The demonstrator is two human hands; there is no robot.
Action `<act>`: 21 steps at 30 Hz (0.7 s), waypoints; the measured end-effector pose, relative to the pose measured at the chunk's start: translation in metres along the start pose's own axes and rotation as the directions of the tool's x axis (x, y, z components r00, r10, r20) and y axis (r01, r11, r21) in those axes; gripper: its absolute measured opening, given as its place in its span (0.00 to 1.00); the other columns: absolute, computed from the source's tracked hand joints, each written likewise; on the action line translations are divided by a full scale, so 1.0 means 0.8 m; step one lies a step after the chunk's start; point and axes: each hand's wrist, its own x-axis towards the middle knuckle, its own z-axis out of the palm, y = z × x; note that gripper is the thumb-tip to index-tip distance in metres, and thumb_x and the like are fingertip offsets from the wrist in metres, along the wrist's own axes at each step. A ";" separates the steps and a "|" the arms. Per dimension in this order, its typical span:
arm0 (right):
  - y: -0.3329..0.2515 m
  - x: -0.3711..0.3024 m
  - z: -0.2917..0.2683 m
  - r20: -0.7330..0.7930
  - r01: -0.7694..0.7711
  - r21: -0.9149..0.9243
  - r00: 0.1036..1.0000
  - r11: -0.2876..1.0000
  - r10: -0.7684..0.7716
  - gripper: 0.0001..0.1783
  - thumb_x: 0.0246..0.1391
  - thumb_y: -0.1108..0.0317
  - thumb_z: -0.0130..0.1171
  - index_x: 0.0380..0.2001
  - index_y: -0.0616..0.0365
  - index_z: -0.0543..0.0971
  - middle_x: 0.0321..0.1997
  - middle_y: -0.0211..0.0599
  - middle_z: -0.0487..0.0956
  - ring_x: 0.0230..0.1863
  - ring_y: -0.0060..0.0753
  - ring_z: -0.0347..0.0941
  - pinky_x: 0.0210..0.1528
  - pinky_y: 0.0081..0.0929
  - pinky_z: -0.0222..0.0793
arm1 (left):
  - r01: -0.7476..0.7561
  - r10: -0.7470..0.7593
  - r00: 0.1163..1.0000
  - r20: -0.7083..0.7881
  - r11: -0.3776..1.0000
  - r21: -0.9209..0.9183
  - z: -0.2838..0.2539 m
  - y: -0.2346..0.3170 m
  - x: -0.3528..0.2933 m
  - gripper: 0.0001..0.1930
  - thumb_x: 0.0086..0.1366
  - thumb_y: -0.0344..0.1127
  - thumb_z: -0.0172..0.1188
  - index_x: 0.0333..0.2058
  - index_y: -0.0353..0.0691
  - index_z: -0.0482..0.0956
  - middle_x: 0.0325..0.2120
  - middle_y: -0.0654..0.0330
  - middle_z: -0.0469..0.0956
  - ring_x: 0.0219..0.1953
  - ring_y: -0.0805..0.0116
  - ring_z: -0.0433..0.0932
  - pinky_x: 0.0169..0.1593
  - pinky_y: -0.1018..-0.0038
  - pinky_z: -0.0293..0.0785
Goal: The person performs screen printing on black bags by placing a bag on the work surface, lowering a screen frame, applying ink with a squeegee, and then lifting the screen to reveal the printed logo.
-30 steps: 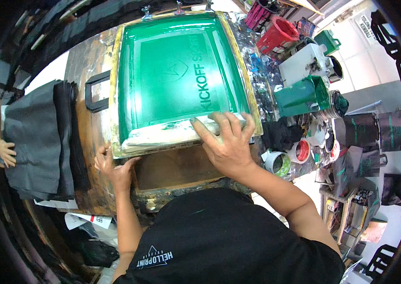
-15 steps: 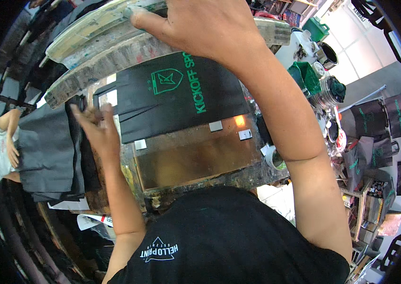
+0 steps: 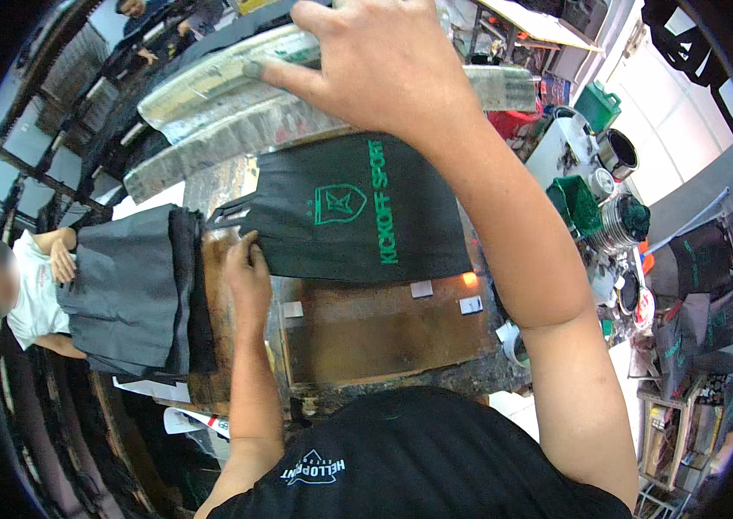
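Observation:
My right hand (image 3: pixel 388 69) is closed over a raised, paint-stained screen-printing frame (image 3: pixel 211 143) at the far side, its thumb along a pale bar. Under the frame lies a black bag (image 3: pixel 297 246) with a green shield emblem and green lettering, its handle toward the left. At the bag's near left corner, my left hand (image 3: pixel 249 272) has its fingers curled in, seemingly pinching the fabric. Creases run from there across the bag. Nearer me is the brown printing board (image 3: pixel 366 342) with small white tabs (image 3: pixel 421 289) along the bag's near edge.
A stack of black bags (image 3: pixel 133 290) lies at the left, beside a person in a white shirt (image 3: pixel 33 290). On the right stand a green container (image 3: pixel 574 206), a metal can (image 3: pixel 617 227) and other pots. Another person (image 3: pixel 133 9) is at the far left.
My left hand has come to the bag's near left corner and its fingers have curled in. The bag's left end has become bunched. My right hand still holds the frame up.

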 end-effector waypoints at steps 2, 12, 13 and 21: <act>0.001 -0.003 0.009 -0.111 0.027 0.002 0.993 1.000 -0.027 0.35 0.69 0.32 0.47 0.44 0.56 0.82 0.38 0.43 0.83 0.43 0.40 0.78 0.52 0.44 0.64 | -0.045 0.043 0.999 -0.019 0.996 -0.078 -0.047 -0.011 0.054 0.14 0.71 0.27 0.60 0.53 0.32 0.85 0.46 0.43 0.85 0.51 0.48 0.84 0.59 0.64 0.76; -0.004 -0.008 0.034 -0.170 -0.026 -0.119 0.985 0.993 0.005 0.30 0.59 0.38 0.61 0.54 0.48 0.83 0.43 0.42 0.82 0.51 0.48 0.78 0.54 0.53 0.66 | 0.386 -0.403 0.914 0.054 0.819 -0.425 -0.375 -0.132 0.114 0.14 0.73 0.30 0.62 0.54 0.36 0.86 0.48 0.61 0.86 0.48 0.74 0.81 0.56 0.79 0.74; 0.000 -0.010 0.036 -0.242 0.015 -0.169 0.969 0.985 -0.056 0.30 0.63 0.37 0.59 0.52 0.51 0.83 0.42 0.44 0.83 0.50 0.51 0.79 0.52 0.53 0.69 | 0.392 -0.411 0.910 0.050 0.815 -0.426 -0.401 -0.157 0.111 0.14 0.74 0.31 0.60 0.54 0.36 0.86 0.47 0.62 0.86 0.47 0.75 0.81 0.54 0.79 0.74; -0.006 -0.010 0.038 -0.272 0.031 0.028 0.962 0.999 -0.023 0.29 0.62 0.40 0.61 0.50 0.55 0.83 0.42 0.47 0.84 0.51 0.52 0.79 0.54 0.50 0.68 | 0.551 -0.648 0.689 -0.325 0.759 -0.347 -0.639 -0.353 0.006 0.14 0.74 0.28 0.57 0.54 0.36 0.86 0.46 0.59 0.86 0.43 0.70 0.83 0.50 0.74 0.79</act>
